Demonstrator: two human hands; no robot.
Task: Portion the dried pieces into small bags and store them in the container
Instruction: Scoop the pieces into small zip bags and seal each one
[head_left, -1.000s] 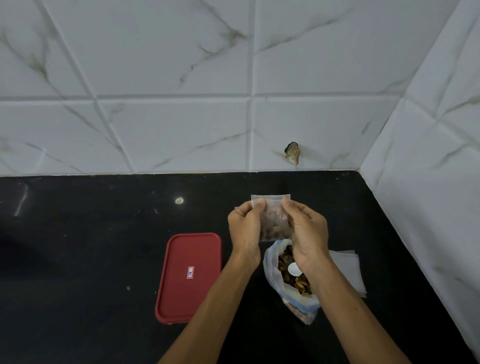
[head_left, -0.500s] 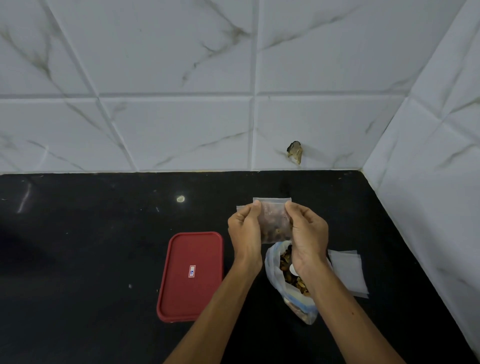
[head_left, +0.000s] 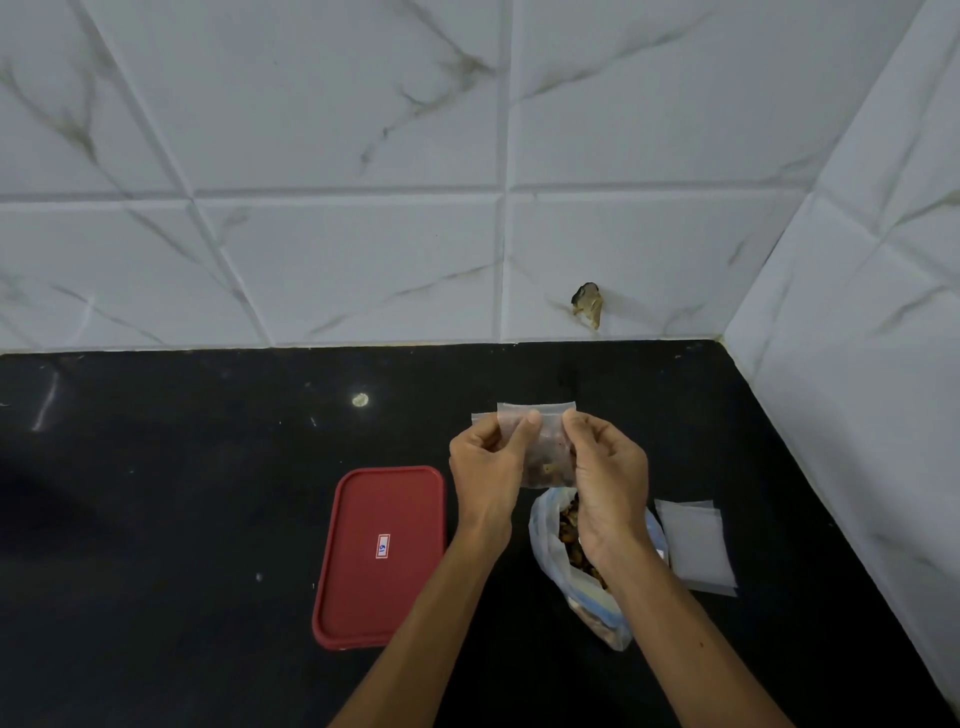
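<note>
Sealing looks underway: left hand (head_left: 488, 467) and right hand (head_left: 610, 480) each pinch small bag (head_left: 551, 460) at its top. Big bag (head_left: 597, 605) holds plenty; spare bags (head_left: 696, 545) right; red container (head_left: 379, 519) closed, left.

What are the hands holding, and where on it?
The left hand and right hand pinch a small clear bag just below its top edge, one each side.

Two bare forearms run from the frame's lower edge to the left hand (head_left: 488, 460) and right hand (head_left: 610, 470), both uncovered.
</note>
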